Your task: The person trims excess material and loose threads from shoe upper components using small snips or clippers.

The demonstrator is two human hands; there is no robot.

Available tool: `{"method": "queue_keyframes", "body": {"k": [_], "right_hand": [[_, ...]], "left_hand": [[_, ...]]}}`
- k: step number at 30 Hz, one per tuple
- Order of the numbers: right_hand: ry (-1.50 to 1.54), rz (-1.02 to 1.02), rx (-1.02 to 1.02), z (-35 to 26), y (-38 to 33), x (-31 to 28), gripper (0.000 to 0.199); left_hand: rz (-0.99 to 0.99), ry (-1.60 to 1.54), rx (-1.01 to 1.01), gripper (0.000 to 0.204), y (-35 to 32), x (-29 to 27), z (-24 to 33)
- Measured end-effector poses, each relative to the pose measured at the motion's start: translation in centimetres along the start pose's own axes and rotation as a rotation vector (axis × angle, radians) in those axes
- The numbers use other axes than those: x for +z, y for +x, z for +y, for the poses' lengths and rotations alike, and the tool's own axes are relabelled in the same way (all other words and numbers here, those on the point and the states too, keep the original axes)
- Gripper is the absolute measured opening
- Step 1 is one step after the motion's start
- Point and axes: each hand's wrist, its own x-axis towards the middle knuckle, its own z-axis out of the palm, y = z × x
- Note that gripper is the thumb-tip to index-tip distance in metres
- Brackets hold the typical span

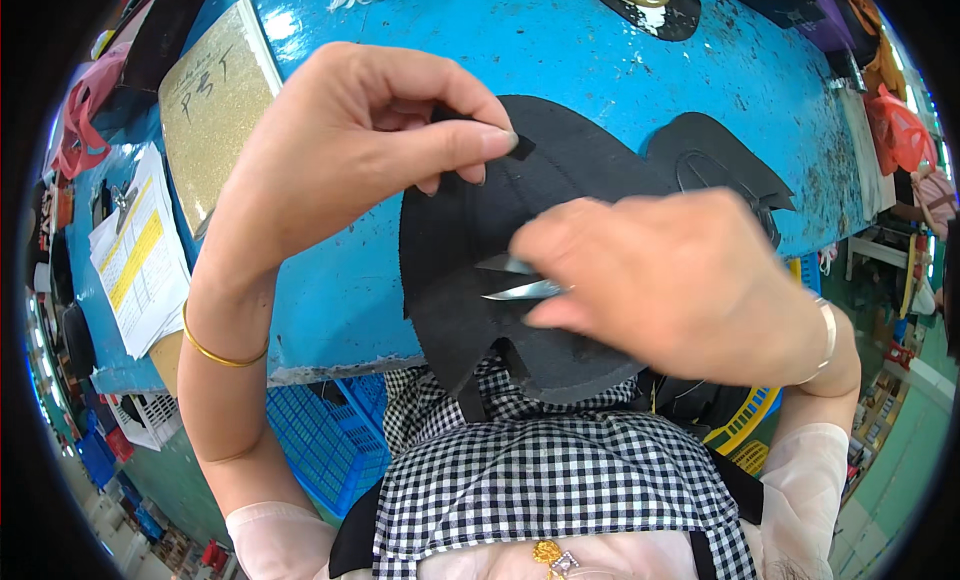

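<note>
The left hand (pixel 350 145) pinches the top edge of a black fabric piece (pixel 470 250) held above the blue bench (pixel 480 40). The right hand (pixel 670 280), grip clenched on scissors (pixel 520 285), has blades open mid-panel; trimming looks underway, much edge seemingly left.

Matt black fabric piece (pixel 470 280), shiny metal blades (pixel 520 290)

A worn blue table (pixel 620 70) fills the upper view, its paint chipped and speckled dark toward the right end. Glare shines off its top. On its left side lie a gold sheet (pixel 210 110) and papers (pixel 140 255). A blue crate (pixel 320 435) sits below the edge, on green floor (pixel 900 480).
</note>
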Motion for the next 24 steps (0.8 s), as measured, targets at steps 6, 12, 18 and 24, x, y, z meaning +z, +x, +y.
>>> {"method": "queue_keyframes", "body": {"k": [6, 12, 18, 24], "right_hand": [[-0.330, 0.043, 0.114, -3.8, -0.1, 2.7, 0.056], [-0.266, 0.055, 0.193, -4.7, -0.2, 3.2, 0.043], [0.522, 0.378, 0.298, 1.7, -0.1, 2.6, 0.028], [1.409, 1.110, 0.624, 7.3, -12.9, 2.5, 0.023]], "left_hand": [[0.145, 0.046, 0.188, 0.011, -1.1, -1.1, 0.3], [0.271, 0.048, 0.289, 0.017, -1.6, -1.4, 0.6], [0.258, -0.025, 0.379, 0.019, -2.6, -1.4, 1.0], [-0.094, -0.034, 0.064, 0.007, -1.8, 0.9, 3.0]]}}
